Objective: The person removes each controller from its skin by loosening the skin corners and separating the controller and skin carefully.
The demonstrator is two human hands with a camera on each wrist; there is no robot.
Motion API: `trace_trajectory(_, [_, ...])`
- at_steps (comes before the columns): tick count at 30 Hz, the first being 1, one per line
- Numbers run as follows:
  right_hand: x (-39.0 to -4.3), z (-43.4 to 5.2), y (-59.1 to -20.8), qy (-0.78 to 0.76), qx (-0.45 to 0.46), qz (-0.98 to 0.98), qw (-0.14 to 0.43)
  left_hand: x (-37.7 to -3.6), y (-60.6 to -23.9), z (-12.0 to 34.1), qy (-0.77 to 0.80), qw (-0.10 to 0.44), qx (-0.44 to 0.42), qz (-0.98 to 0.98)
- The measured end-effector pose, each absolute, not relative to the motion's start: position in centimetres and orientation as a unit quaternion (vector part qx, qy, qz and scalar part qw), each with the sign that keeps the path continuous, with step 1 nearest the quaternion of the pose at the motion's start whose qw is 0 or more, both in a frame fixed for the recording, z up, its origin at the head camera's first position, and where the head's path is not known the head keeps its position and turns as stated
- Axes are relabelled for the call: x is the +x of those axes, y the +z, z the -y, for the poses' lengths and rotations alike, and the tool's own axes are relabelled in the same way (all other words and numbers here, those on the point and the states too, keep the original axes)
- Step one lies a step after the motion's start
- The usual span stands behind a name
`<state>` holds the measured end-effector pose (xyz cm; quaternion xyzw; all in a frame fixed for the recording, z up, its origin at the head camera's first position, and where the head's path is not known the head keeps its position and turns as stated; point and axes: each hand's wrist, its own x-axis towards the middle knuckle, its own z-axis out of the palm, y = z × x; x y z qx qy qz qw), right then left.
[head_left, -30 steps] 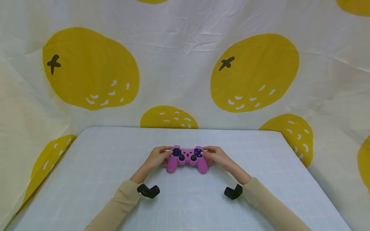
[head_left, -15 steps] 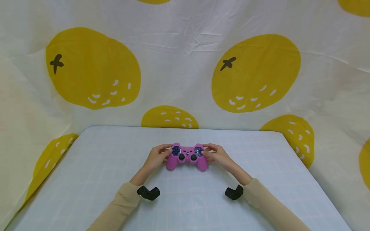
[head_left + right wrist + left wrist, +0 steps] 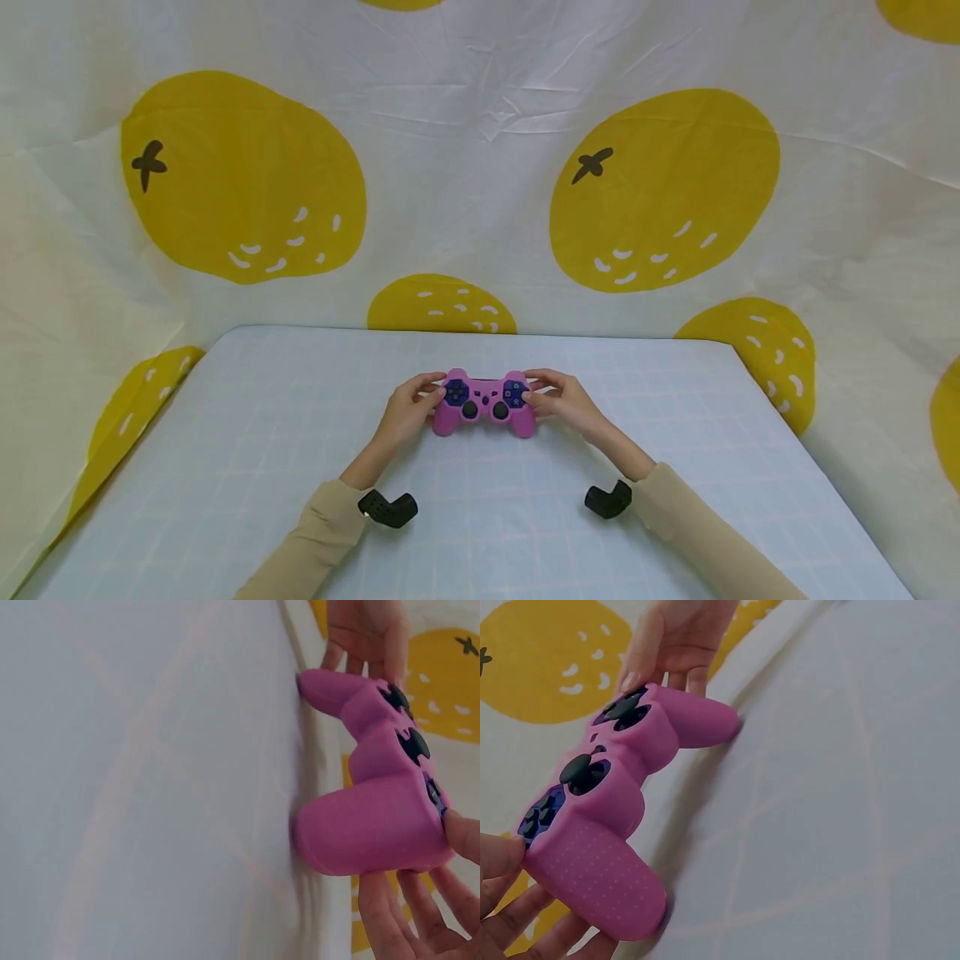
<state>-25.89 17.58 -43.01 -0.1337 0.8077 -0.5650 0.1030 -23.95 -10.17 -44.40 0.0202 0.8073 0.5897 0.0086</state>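
Jointly, left hand (image 3: 406,411) and right hand (image 3: 566,407) are gripping a pink controller (image 3: 485,389), thumbs (image 3: 501,856) pressing in front, fingers (image 3: 382,919) bracing behind, controller sitting between them mid-table (image 3: 480,517), button marks (image 3: 515,394) looking too small to read.

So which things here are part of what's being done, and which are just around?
In use:
controller, held at both ends
left hand
right hand

Just around:
table, under the work
backdrop, with yellow fruit print
left wrist camera, worn
right wrist camera, worn
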Motion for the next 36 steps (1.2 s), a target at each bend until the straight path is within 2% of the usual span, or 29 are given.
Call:
trace_trajectory(30, [-25.70, -18.24, -42.93, -0.513, -0.163, -0.841, 0.059, -23.02, -43.74, 10.09, 0.587, 0.004, 0.062, -0.807])
trace_trajectory(36, [-25.79, -18.40, -43.06, -0.503, -0.154, -0.849, 0.046, -23.52, -44.64, 10.11, 0.583, -0.007, 0.070, -0.810])
